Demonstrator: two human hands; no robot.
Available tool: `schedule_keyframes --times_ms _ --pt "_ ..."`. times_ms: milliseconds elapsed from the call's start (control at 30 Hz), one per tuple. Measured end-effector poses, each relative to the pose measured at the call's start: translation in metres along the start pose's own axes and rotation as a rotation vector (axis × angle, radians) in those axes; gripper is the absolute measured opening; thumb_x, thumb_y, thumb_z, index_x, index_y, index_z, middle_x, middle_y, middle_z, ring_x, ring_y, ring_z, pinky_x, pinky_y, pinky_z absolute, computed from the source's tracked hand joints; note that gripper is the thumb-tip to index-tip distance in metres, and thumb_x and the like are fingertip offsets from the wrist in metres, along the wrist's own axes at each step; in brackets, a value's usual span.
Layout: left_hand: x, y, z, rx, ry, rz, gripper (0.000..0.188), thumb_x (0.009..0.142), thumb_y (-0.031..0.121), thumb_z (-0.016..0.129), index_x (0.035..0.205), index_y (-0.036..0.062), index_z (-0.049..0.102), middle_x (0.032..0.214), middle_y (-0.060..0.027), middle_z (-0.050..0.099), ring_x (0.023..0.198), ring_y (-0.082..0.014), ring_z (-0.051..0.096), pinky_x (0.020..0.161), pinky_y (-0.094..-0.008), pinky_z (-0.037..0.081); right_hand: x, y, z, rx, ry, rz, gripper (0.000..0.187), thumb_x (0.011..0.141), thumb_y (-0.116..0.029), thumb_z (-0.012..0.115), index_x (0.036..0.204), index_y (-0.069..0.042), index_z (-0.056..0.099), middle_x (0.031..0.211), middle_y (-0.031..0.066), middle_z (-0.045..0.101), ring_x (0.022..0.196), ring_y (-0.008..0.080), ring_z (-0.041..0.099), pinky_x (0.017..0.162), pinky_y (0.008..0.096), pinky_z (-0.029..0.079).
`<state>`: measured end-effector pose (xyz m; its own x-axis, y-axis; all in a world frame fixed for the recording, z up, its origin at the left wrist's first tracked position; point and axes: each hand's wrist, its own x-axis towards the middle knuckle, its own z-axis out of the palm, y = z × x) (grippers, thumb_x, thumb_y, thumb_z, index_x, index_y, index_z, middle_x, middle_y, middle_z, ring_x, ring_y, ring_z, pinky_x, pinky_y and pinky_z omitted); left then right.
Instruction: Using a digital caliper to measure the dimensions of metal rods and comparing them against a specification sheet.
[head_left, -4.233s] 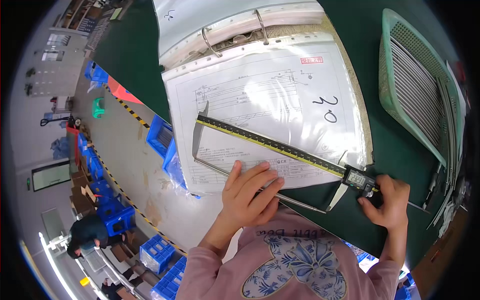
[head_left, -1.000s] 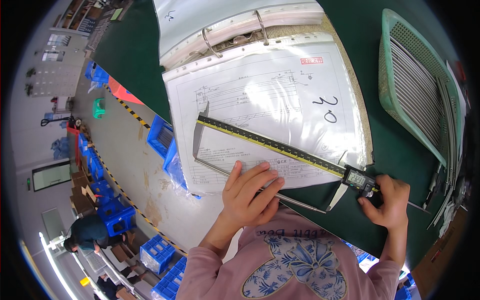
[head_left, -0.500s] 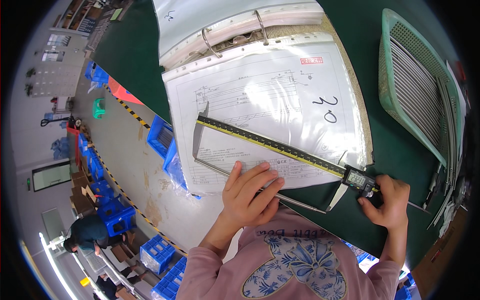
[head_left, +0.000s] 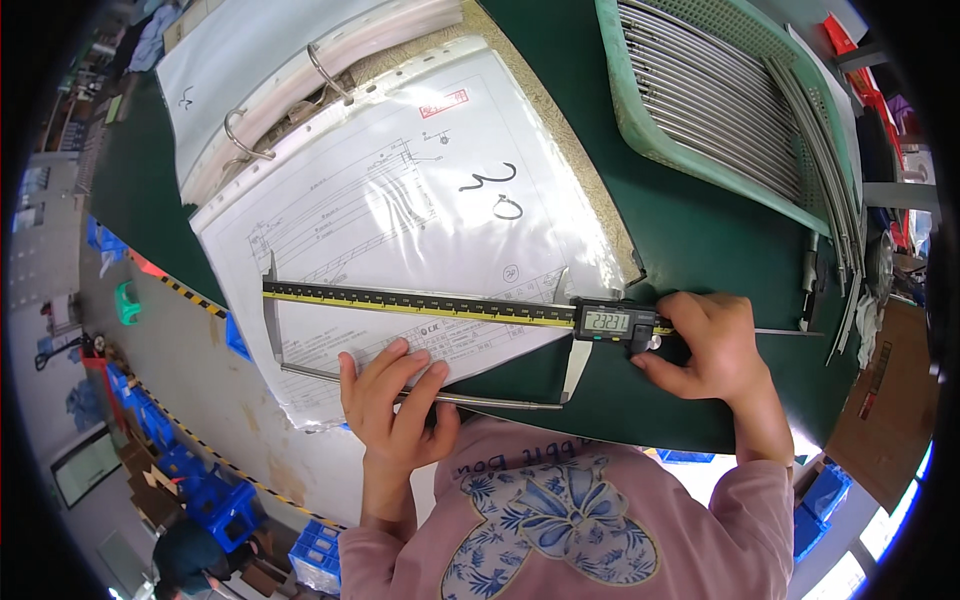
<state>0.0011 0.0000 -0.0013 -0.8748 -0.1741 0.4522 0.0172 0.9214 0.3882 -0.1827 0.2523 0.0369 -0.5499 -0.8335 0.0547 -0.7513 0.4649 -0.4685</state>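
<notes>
My left hand (head_left: 398, 405) is closed around a thin metal rod (head_left: 490, 402), fingers over its middle. The rod lies between the long jaws of a digital caliper (head_left: 420, 304), one jaw at each end. My right hand (head_left: 715, 340) grips the caliper's slider, just right of its lit display (head_left: 606, 321), with the thumb by the small wheel. The caliper's beam spans an open ring binder page (head_left: 350, 200), a technical drawing in a clear sleeve, and its thin depth rod sticks out past my right hand.
A green plastic basket (head_left: 640, 135) full of similar metal rods stands at the far right of the dark green table (head_left: 700, 225). More long rods (head_left: 835, 200) lean over its right side. A brown cardboard box (head_left: 880, 410) is at the right. A person (head_left: 190, 555) sits at lower left.
The view has swung, so binder, basket and caliper appear further left and turned. Both hands keep their holds, and the caliper's jaws stay at the rod's ends.
</notes>
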Motion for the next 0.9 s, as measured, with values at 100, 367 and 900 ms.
schedule_keyframes --times_ms 100,367,900 --pt "0.0 -0.001 0.0 0.007 -0.006 0.013 0.028 0.065 0.015 0.058 0.092 0.0117 0.065 0.098 -0.0067 0.061 0.098 -0.0273 0.059 0.106 -0.0492 0.023 0.001 0.0 0.001 0.003 0.007 -0.004 0.034 0.064 -0.032 0.072 0.08 -0.008 0.054 0.057 0.0069 0.05 0.047 0.0284 0.051 0.043 0.0367 0.038" --pt "0.003 -0.003 -0.007 0.016 -0.069 0.031 0.023 0.068 0.006 0.06 0.088 0.0157 0.067 0.097 -0.0027 0.061 0.098 -0.024 0.059 0.107 -0.0495 0.022 0.004 0.001 0.001 0.034 -0.056 0.013 0.029 0.07 -0.031 0.067 0.076 -0.008 0.05 0.063 0.0077 0.053 0.053 0.028 0.055 0.045 0.039 0.041" --pt "0.198 0.079 0.009 -0.004 0.012 1.097 0.01 0.069 0.004 0.068 0.079 0.0008 0.066 0.09 -0.0071 0.062 0.076 -0.0217 0.06 0.068 -0.032 0.054 -0.012 0.011 0.016 0.036 0.009 0.013 0.031 0.076 -0.032 0.058 0.085 -0.004 0.049 0.062 0.0101 0.055 0.053 0.0301 0.059 0.045 0.0411 0.046"
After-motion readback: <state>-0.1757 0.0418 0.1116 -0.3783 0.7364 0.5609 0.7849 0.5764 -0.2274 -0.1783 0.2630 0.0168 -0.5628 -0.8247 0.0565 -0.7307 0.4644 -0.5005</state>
